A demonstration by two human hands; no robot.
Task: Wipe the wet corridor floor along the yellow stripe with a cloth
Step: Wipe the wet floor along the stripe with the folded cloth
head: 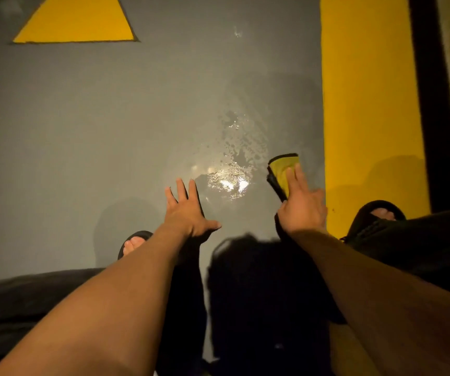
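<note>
Head view: the right hand point(301, 204) presses a yellow cloth point(282, 170) flat on the grey floor point(83, 137), fingers extended over its near half; no curl around the fabric is visible; the cloth has a dark edge, and its long axis runs away from the person, roughly parallel to the yellow stripe point(367, 104); the stripe lies just to the right of the cloth, a narrow band of grey floor between them; the wet patch point(232, 169) lies to the left of the cloth and slightly ahead, between the two hands, glinting under the light; the left hand point(188, 210) is spread wide, holds nothing, and sits at the near left edge of the patch; the right hand is judged better placed to sweep, leftward across the water; two sandalled feet point(134, 244) flank the arms; a yellow triangle point(76, 20) marks the floor far ahead left; nothing blocks the path
</note>
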